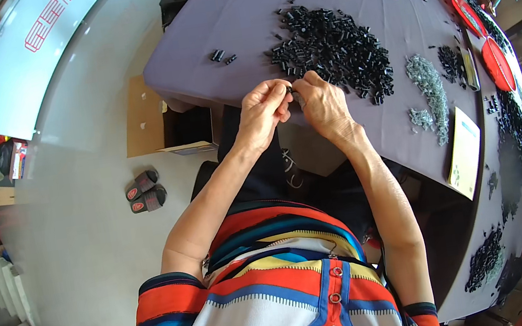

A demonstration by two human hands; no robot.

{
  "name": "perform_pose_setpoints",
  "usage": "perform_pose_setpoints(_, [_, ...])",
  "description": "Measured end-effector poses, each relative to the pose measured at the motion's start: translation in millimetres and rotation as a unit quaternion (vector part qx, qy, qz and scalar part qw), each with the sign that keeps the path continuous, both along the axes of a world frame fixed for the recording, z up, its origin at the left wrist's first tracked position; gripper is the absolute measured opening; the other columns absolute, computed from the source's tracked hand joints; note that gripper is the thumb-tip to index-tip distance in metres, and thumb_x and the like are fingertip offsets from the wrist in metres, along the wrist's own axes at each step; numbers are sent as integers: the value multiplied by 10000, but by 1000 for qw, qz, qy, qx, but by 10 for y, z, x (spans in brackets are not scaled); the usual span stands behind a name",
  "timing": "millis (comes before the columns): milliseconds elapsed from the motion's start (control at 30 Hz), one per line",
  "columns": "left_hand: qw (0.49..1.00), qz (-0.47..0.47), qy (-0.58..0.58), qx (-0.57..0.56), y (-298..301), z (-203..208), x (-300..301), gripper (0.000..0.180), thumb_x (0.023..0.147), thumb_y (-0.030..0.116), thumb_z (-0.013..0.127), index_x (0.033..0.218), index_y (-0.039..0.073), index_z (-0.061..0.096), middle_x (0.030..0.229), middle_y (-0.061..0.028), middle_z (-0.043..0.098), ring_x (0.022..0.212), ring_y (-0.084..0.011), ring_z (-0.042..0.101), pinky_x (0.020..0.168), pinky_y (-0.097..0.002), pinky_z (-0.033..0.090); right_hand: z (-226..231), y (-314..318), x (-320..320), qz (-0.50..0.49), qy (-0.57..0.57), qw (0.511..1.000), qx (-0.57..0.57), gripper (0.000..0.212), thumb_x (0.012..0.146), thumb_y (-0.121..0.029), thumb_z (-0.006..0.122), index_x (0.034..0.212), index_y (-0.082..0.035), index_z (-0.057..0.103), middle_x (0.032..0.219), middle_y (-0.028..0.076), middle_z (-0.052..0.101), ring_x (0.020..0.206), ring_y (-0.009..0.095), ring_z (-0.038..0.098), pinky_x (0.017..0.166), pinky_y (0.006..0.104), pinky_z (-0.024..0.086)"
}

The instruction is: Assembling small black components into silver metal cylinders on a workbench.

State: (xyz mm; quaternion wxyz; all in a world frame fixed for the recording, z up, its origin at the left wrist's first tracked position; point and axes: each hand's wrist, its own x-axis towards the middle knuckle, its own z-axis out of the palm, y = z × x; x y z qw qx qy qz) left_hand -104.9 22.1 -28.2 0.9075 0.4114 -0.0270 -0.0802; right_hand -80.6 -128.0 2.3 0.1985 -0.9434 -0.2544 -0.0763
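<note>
Small dark piece (291,90), mostly hidden between pinched fingertips (278,90).

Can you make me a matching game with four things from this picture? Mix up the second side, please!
Things:
1. Big heap of pieces
2. Smaller heap of pieces
3. Sandals
4. Small dark piece

Matches:
A. On the floor
B. At the fingertips of the left hand and right hand
C. Black, on the table
D. See-through, on the table

Pairs: 1-C, 2-D, 3-A, 4-B
</note>
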Motion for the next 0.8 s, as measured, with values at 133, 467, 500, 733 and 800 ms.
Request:
perform_pose_setpoints(133, [1000, 11, 18, 15, -13, 36, -45, 145, 954, 153, 528, 997, 36, 601, 767, -24, 559, 608, -61, 469, 553, -221, 379, -15, -53, -49, 14, -15, 999, 31, 180, 791, -16, 548, 969, -42, 539, 945, 152, 536, 829, 330, 597, 678, 407, 512])
perform_pose_setpoints(467, [993, -57, 3, 102, -371, 116, -190, 152, 957, 169, 526, 975, 35, 597, 720, 8, 504, 593, -43, 438, 524, -203, 365, 31, -529, -616, -63, 220, 859, 458, 220, 820, 131, 472, 988, 16, 557, 824, 57, 620, 693, 109, 603, 623, 245, 507])
perform_pose_setpoints(500, [991, -67, 2, 114, -423, 120, -200, 153, 957, 171, 527, 974, 36, 597, 719, 12, 500, 594, -42, 434, 524, -202, 364, 65, -551, -656, -70, 218, 858, 459, 220, 820, 131, 472, 988, 16, 557, 824, 57, 620, 693, 109, 603, 623, 245, 507])
perform_pose_setpoints(733, [986, -102, -12, 135, -637, 158, -222, 157, 955, 181, 532, 972, 40, 601, 719, 16, 508, 597, -41, 435, 531, -201, 364, 84, -642, -796, -126, 200, 845, 479, 79, 869, 41, 562, 941, 11, 568, 749, 45, 615, 646, 93, 591, 591, 235, 499])
perform_pose_setpoints(800, [985, -102, -9, 137, -636, 132, -235, 158, 953, 180, 536, 977, 41, 608, 722, 14, 520, 597, -41, 441, 539, -203, 368, 71, -659, -811, -135, 199, 838, 490, 66, 871, 38, 561, 932, 13, 568, 726, 37, 609, 641, 91, 588, 587, 234, 496])
